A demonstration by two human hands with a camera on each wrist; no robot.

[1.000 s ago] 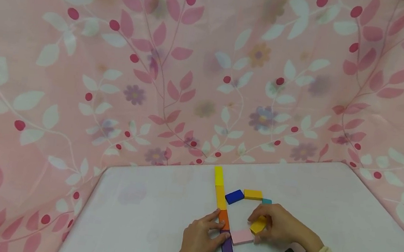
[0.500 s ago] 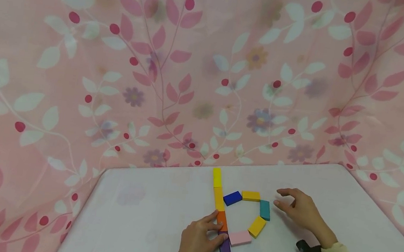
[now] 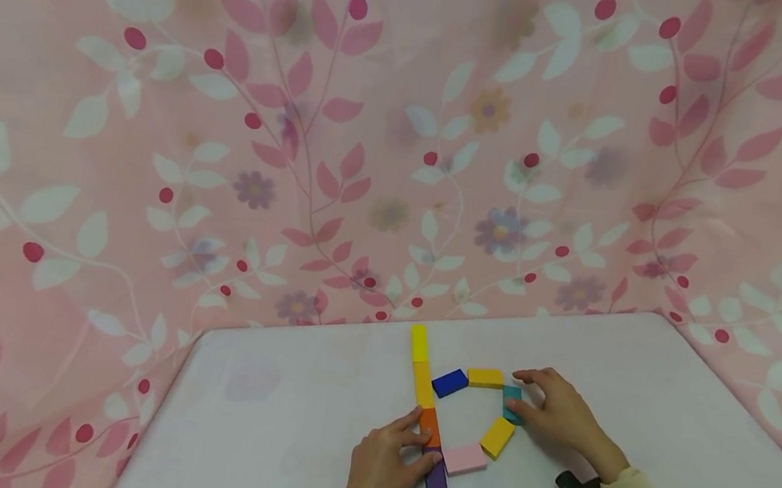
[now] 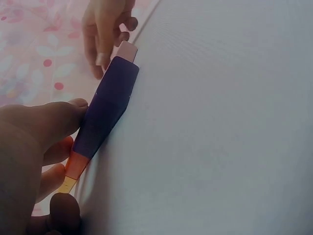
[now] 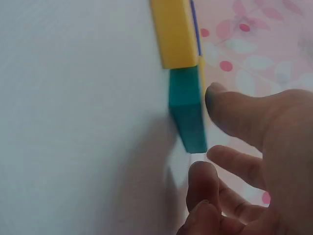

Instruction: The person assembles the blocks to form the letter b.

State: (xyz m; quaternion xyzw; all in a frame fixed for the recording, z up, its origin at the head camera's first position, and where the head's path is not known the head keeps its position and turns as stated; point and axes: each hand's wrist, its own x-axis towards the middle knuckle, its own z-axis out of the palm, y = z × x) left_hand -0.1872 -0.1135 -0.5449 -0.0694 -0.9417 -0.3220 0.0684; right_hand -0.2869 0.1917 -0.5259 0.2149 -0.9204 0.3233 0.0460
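In the head view, my left hand [image 3: 383, 468] rests on the row of blocks, fingertips on the orange block [image 3: 430, 426] and thumb on the purple block [image 3: 435, 478]. In the left wrist view the thumb touches the purple block's side. My right hand [image 3: 563, 415] is over the teal block [image 3: 511, 395], its thumb over the block and its fingers spread. The right wrist view shows thumb and fingers around the teal block [image 5: 188, 105] without a visible pinch. A yellow block [image 3: 498, 438] and a pink block [image 3: 465, 460] lie below it, touching or nearly so.
Two yellow blocks [image 3: 422, 384] continue the straight row toward the back. A blue block [image 3: 451, 383] and a golden-yellow block [image 3: 485, 378] form the top of the curve. All lie on a white table [image 3: 285, 409] before a pink floral cloth [image 3: 401, 157].
My right hand lets go of the lower yellow block, draws away to the right, then comes back left to the teal block. The left hand stays on the orange and purple blocks.
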